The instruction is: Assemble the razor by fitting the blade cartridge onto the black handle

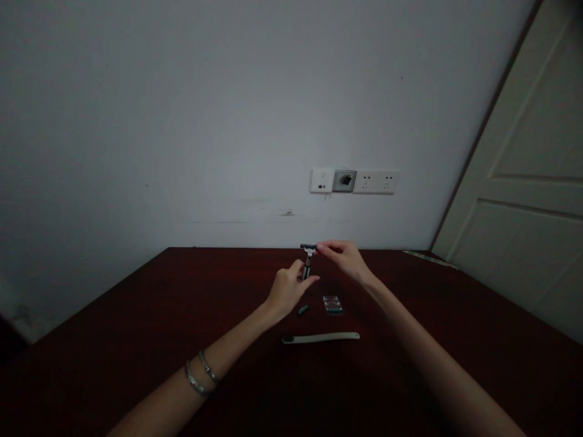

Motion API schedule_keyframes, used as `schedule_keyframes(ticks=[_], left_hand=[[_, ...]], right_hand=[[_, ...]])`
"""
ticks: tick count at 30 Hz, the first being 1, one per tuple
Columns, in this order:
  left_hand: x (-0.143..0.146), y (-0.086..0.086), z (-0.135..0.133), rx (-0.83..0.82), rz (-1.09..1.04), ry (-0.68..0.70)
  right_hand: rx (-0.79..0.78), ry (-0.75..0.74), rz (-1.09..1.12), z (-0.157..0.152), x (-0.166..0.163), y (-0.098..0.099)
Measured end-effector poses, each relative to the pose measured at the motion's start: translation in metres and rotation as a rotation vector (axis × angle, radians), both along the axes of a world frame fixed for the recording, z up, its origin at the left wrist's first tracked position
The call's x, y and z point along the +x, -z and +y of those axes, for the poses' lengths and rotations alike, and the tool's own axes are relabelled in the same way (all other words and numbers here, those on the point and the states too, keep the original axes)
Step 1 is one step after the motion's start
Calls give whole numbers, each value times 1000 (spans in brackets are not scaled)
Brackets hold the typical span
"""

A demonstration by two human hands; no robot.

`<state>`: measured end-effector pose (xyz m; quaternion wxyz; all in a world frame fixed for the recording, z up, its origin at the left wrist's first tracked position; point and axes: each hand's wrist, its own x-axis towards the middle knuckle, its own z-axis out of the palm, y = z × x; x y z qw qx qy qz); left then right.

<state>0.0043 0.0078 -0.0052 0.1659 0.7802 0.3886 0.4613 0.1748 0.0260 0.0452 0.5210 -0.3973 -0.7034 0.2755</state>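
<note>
A razor (308, 258) is held upright above a dark red table (136, 315). My left hand (288, 290) is closed round its handle from below. My right hand (342, 257) pinches the dark head of the razor at the top. A clear cartridge pack (333, 304) with green parts lies on the table just below my right hand. A small green piece (303, 309) lies beside my left hand. Nearer to me lies a pale, long brush-like tool (321, 337) with a dark end.
The table meets a white wall with a row of sockets (354, 181). A pale door (528, 182) stands at the right. A thin flat strip (428, 258) lies at the table's far right edge. Two bracelets (200, 373) are on my left wrist.
</note>
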Motion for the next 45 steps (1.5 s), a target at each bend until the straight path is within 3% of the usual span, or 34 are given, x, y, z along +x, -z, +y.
schedule_keyframes(ticks=[36, 45], left_hand=[[5, -4, -5, -232, -211, 136], [6, -4, -6, -250, -235, 113]], right_hand=[[127, -44, -121, -14, -5, -8], [163, -58, -177, -17, -4, -10]])
